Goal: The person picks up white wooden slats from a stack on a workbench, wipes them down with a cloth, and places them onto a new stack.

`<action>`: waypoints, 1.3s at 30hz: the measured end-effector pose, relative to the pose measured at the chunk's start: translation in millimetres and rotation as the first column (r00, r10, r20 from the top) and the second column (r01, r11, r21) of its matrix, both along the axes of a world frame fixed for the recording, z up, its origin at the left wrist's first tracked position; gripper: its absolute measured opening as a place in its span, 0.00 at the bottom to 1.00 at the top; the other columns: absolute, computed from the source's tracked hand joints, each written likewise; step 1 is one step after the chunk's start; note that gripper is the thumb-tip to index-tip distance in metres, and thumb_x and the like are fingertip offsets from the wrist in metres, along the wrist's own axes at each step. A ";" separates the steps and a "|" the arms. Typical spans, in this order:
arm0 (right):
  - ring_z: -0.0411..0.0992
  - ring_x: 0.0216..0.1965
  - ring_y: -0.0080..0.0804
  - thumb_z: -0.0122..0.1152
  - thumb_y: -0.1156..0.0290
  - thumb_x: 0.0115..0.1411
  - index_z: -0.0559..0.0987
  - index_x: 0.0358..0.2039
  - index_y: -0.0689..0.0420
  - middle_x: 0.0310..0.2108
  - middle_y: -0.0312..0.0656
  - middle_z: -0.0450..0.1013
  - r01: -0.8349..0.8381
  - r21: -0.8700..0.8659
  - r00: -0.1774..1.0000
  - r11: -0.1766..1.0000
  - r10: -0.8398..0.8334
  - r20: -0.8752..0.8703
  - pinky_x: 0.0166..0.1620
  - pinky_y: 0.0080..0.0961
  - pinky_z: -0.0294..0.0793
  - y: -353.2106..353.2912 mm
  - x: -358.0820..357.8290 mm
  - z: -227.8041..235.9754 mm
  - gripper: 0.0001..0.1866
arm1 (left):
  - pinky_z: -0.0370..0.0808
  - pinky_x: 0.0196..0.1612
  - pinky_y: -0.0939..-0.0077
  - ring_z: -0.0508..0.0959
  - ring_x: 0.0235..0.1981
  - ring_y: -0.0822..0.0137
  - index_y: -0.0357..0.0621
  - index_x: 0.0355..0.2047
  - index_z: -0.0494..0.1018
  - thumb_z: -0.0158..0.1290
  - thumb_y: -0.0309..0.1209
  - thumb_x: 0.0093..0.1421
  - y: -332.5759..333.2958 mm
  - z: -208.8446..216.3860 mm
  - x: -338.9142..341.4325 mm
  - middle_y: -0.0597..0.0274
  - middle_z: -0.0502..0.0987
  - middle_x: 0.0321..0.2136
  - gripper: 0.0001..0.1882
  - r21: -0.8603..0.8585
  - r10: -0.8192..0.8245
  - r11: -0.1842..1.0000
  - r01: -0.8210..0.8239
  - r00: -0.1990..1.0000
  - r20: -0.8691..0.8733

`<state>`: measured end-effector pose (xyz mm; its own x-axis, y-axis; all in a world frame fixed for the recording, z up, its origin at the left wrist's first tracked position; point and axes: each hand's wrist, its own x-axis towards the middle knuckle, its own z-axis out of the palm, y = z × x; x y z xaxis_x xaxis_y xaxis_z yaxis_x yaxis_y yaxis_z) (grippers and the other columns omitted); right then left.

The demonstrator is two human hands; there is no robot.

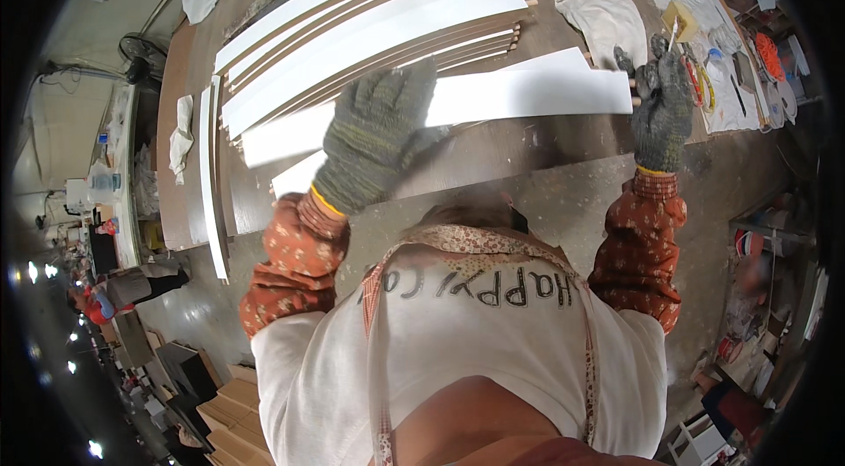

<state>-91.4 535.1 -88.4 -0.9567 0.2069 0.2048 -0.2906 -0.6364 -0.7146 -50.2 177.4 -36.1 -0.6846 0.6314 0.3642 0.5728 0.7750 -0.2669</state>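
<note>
My left hand [374, 136], in a dark grey knitted glove, lies across a long white board [537, 95], its fingers stretched out together and the thumb apart. At the right end of that board, where short wooden dowels stick out, is my right hand [662, 105] in a matching glove. Its fingers are partly curled, and a thin white stick [674, 31] rises from between them; its full shape is hidden. Another white board [299, 174] shows partly beneath. Beyond lie several more white boards [378, 51] in rows, with dowels at their ends.
The boards rest on a brown worktable [255, 198]. Two narrow strips [211, 176] overhang its left front edge. White cloths [598, 13] lie at the back. To the right are a yellow sponge [678, 20], pliers [707, 86] and an orange bundle [768, 56]. A fan [141, 57] stands left.
</note>
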 end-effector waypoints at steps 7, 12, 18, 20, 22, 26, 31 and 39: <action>0.66 0.26 0.20 0.46 0.65 0.62 0.66 0.48 0.61 0.23 0.31 0.65 -0.036 0.089 0.993 0.995 0.026 0.116 0.33 0.18 0.71 -46.6 41.6 44.2 0.17 | 0.56 0.60 0.61 0.64 0.55 0.60 0.52 0.58 0.55 0.57 0.40 0.48 -17.3 34.0 -93.4 0.59 0.63 0.55 0.38 -0.063 -0.125 0.991 0.121 0.991 -0.050; 0.68 0.25 0.21 0.45 0.67 0.62 0.66 0.50 0.62 0.30 0.38 0.68 -0.070 0.220 0.994 0.973 0.051 0.093 0.34 0.19 0.73 -76.0 56.6 7.0 0.18 | 0.54 0.60 0.55 0.59 0.59 0.54 0.56 0.59 0.54 0.55 0.32 0.49 7.9 11.9 -94.7 0.54 0.59 0.57 0.37 -0.102 0.139 0.985 -0.139 0.990 -0.008; 0.70 0.31 0.22 0.46 0.75 0.60 0.70 0.47 0.58 0.46 0.50 0.69 -0.077 0.253 0.991 0.965 0.102 -0.088 0.33 0.17 0.76 -112.1 73.0 -7.1 0.14 | 0.66 0.55 0.62 0.59 0.58 0.54 0.41 0.54 0.61 0.51 0.24 0.53 31.7 -27.8 -4.1 0.52 0.63 0.54 0.26 0.983 -0.252 0.141 -0.115 0.956 0.148; 0.71 0.31 0.23 0.47 0.76 0.60 0.72 0.46 0.56 0.46 0.50 0.69 0.210 0.492 0.936 0.845 -0.027 -0.352 0.30 0.16 0.76 -130.1 71.3 -5.1 0.14 | 0.59 0.58 0.61 0.62 0.57 0.57 0.45 0.55 0.59 0.49 0.26 0.55 39.7 -22.6 21.4 0.54 0.63 0.53 0.26 0.922 -0.229 0.382 -0.063 0.960 0.161; 0.72 0.31 0.23 0.45 0.77 0.60 0.71 0.46 0.54 0.43 0.48 0.70 0.280 0.587 0.912 0.760 -0.020 -0.410 0.29 0.15 0.76 -144.3 76.3 -12.0 0.14 | 0.53 0.61 0.59 0.61 0.57 0.61 0.47 0.55 0.58 0.47 0.25 0.57 39.4 -30.3 31.4 0.54 0.61 0.55 0.25 0.892 -0.233 0.453 -0.015 0.963 0.134; 0.69 0.29 0.21 0.47 0.72 0.60 0.70 0.46 0.57 0.41 0.46 0.71 -0.302 0.579 0.932 0.757 0.362 0.012 0.31 0.14 0.71 -146.3 82.7 7.8 0.13 | 0.57 0.61 0.65 0.60 0.58 0.63 0.42 0.52 0.63 0.44 0.22 0.59 22.4 -43.6 34.3 0.54 0.64 0.53 0.19 0.950 -0.647 -0.258 -0.174 0.762 -0.036; 0.64 0.21 0.16 0.53 0.72 0.57 0.73 0.39 0.61 0.22 0.35 0.72 -0.846 -0.043 0.497 0.531 0.817 0.293 0.26 0.12 0.65 -122.8 67.7 13.6 0.10 | 0.71 0.50 0.76 0.71 0.47 0.66 0.40 0.46 0.68 0.46 0.19 0.56 3.0 -23.3 41.5 0.56 0.71 0.45 0.16 0.894 -0.123 0.394 -0.215 0.951 0.282; 0.71 0.30 0.22 0.57 0.74 0.54 0.75 0.37 0.61 0.30 0.38 0.73 -0.729 0.592 0.599 0.344 0.739 0.308 0.32 0.17 0.72 -125.3 72.6 21.4 0.09 | 0.73 0.46 0.76 0.74 0.43 0.64 0.41 0.43 0.72 0.44 0.18 0.56 0.4 -11.1 38.3 0.55 0.72 0.43 0.15 0.711 0.116 0.678 -0.189 0.982 0.150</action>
<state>-18.7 409.9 -67.1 -0.6561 -0.7544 -0.0201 0.0533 -0.0198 -0.9984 -12.0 177.8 -47.2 -0.7984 0.0837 0.5962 0.4211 0.7855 0.4535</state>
